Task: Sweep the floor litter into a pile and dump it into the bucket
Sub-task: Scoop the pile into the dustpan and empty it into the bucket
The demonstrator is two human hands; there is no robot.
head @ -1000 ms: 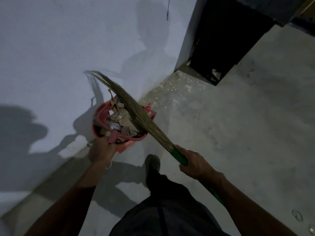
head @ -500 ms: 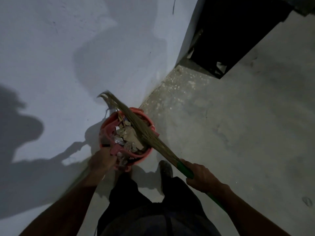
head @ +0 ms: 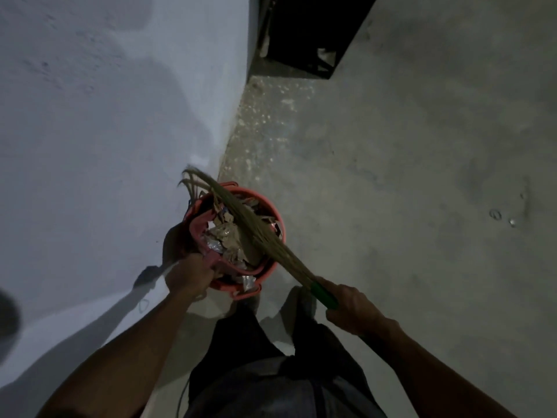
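Straw-coloured bristles of the broom lie slantwise across the mouth of the red bucket, the long axis running from the green handle at lower right up to the splayed tips at upper left, which jut past the far rim toward the white wall. The bucket is filled with litter: crumpled paper, brown scraps and shiny wrappers. One clear wrapper hangs over the near rim. The right hand is wrapped tight round the green handle just below the bristles. The left hand is curled round a pink strip at the bucket's near-left rim; whether that is the bail or a second piece I cannot tell. The bucket is just beside the wall's foot, over the grey concrete floor, ahead of the person's dark trousers and shoe. A black crate stands in the corner beyond. Against half a second ago, the bucket sits nearer the frame's middle, the broom's slant is unchanged, and both hands keep their grips.
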